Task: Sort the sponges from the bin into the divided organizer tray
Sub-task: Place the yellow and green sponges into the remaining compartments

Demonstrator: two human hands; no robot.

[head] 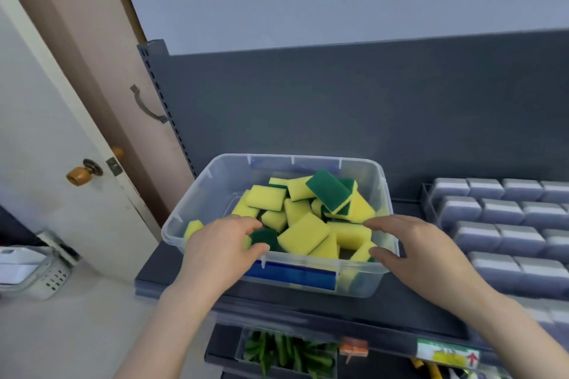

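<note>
A: Your bin is sitting on the dark shelf, its long side running left to right in front of you. The sponges are lying jumbled inside it, pointing every way, most showing yellow.

B: The topmost sponge is lying green face up and tilted, its long axis running from far left to near right.

A: Your left hand is reaching over the near rim, fingers and thumb curling round a green-faced sponge by the near left corner.

B: Your right hand is hovering spread and holding nothing, thumb just at the near rim by the right corner.

A: The organizer tray is standing near the bin on your right, its rows holding grey blocks. A strip of bare shelf is showing between the two.

B: A blue label is showing on the bin's near wall, and a shelf-edge tag is carrying a red arrow. The writing on both is looking too blurred to read
</note>
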